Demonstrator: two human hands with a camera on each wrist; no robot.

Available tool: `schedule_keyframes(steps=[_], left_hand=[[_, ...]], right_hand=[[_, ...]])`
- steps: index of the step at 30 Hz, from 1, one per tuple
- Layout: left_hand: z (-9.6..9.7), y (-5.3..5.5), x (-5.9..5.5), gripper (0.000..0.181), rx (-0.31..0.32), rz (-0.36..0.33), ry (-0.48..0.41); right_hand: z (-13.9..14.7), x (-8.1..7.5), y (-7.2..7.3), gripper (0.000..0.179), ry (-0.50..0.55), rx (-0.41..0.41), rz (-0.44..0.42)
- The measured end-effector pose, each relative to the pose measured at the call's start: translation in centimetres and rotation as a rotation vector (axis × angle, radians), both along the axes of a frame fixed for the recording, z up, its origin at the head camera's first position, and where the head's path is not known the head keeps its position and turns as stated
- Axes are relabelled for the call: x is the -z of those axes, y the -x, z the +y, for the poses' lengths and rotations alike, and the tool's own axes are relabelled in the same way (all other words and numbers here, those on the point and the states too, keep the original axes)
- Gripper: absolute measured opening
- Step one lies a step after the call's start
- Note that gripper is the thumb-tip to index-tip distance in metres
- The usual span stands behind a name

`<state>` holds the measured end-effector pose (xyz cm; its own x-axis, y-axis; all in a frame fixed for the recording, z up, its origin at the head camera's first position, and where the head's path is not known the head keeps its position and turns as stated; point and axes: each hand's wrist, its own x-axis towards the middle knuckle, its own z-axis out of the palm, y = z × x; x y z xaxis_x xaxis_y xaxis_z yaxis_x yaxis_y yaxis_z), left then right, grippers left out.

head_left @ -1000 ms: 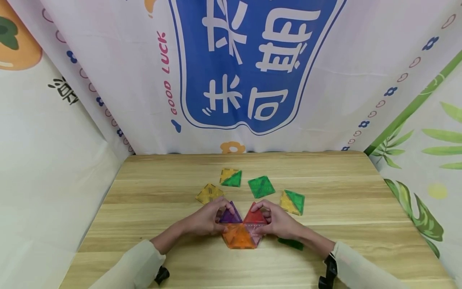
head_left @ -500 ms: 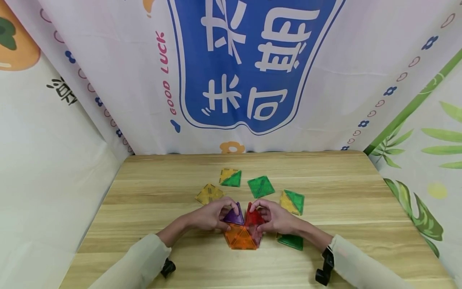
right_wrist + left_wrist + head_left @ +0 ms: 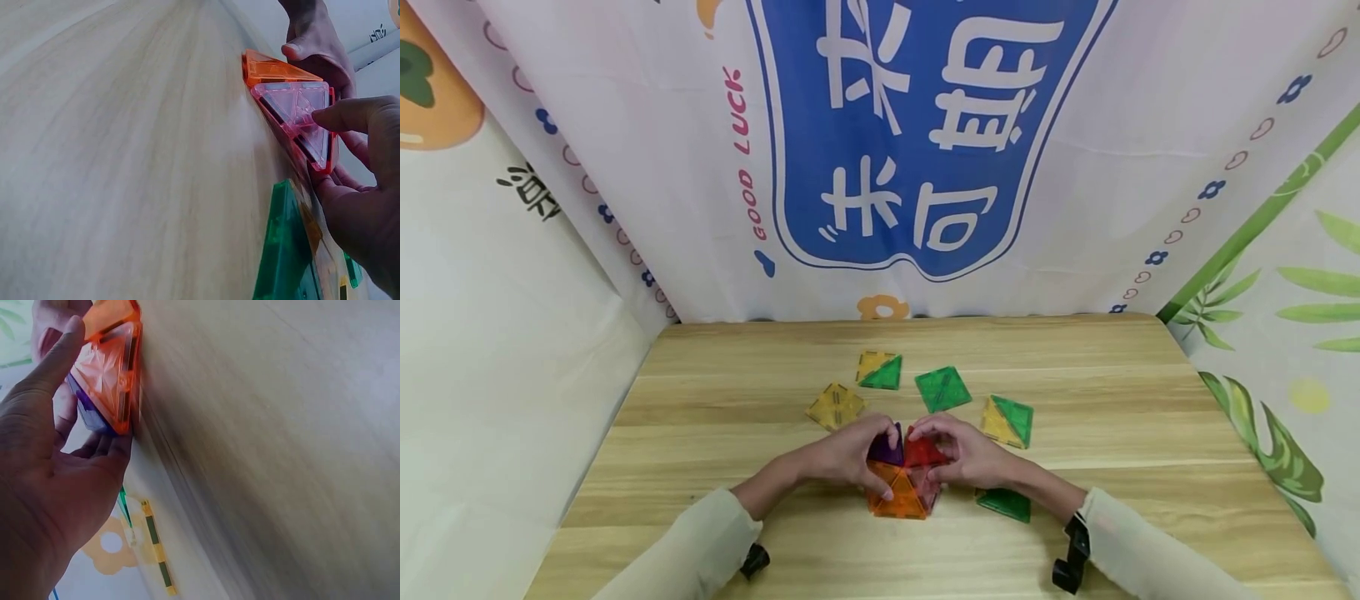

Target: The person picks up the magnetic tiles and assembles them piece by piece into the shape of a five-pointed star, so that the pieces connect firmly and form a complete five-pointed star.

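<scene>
A cluster of translucent triangular magnetic tiles lies between the two hands, with its faces slanting up in the wrist views. My left hand (image 3: 850, 454) grips its left side, the thumb on an orange tile (image 3: 901, 502) and curled fingers at the purple tile (image 3: 886, 450). On the other side my right hand (image 3: 970, 454) pinches the red tile (image 3: 923, 452) and the pink tile (image 3: 297, 103) between thumb and fingers. The purple tile (image 3: 90, 415) borders an orange tile (image 3: 109, 365) in the left wrist view. Fingers partly cover the purple and red tiles.
Behind the hands lie a yellow tile pair (image 3: 835, 406), a yellow-green square (image 3: 880, 370), a green square (image 3: 943, 389) and another yellow-green square (image 3: 1009, 421). A green tile (image 3: 1006, 503) sits by the right forearm. Patterned cloth (image 3: 700, 208) hangs beyond the wooden table (image 3: 737, 358).
The purple and red tiles have tilted and drawn together, closing the gap between them. My left hand has shifted right, and its thumb has slid farther onto the orange tiles.
</scene>
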<state>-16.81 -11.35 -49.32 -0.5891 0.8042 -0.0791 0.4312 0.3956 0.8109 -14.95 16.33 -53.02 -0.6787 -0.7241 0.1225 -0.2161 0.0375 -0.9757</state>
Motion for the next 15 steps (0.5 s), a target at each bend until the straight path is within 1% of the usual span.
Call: schedule_keyframes(steps=[5,9,12,15], left_hand=[[0.26,-0.42,-0.16,0.058,-0.007,0.094,0.054],[0.29,-0.7,-0.18,0.057,-0.025,0.136,0.065],[0.19,-0.87,-0.1,0.057,-0.032,0.165,0.07],[0.09,-0.99,-0.01,0.057,-0.04,0.184,0.073]], right_hand=[[-0.18,-0.55,-0.15,0.053,-0.033,0.026,-0.021],[-0.29,-0.83,-0.32,0.053,-0.061,0.047,-0.019],[-0.33,-0.8,-0.39,0.053,-0.067,0.053,0.0],[-0.33,-0.79,-0.44,0.052,-0.112,0.075,0.058]])
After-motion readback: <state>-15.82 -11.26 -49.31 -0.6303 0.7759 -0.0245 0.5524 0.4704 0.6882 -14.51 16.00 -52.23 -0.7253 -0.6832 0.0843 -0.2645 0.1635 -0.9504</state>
